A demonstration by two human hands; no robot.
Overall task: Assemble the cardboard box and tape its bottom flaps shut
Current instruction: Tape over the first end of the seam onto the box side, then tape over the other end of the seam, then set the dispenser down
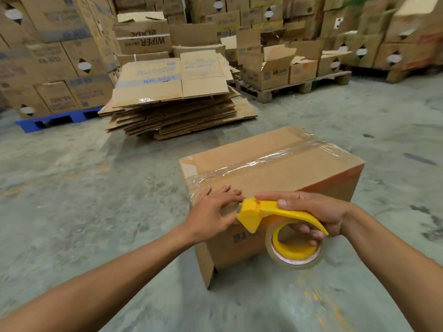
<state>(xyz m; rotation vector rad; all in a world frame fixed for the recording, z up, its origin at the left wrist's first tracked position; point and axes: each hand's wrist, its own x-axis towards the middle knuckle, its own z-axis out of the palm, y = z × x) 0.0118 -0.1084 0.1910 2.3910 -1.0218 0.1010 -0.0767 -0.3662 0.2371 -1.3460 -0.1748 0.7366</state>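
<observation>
Standing on the concrete floor (pixel 72 188) with its closed flaps turned up, the cardboard box (pixel 282 188) fills the middle of the view, and behind it lie a stack of flattened cartons (pixel 172 101) and pallets of filled ones. The box's long axis runs from the person's near left to the far right, and a strip of clear tape (pixel 271 157) follows that same line along the seam, wrinkled at both ends where it folds over the edges. The near end of that strip comes down the corner facing the person, and this is where both hands meet.

The right hand (pixel 318 212) is curled round the yellow tape dispenser (pixel 275 216), thumb on top of the handle and fingers through the roll (pixel 294 250), with the cutter end pointing left at the box's near upper edge. The left hand (pixel 215 209), nearer the corner, lies with straight fingers flat on the top face, touching the cutter's tip.

The tape end therefore sits just ahead of the dispenser's blade, under the left fingers. Judging by this, the seam looks sealed, and the coming move is probably a cut and a smoothing press.
</observation>
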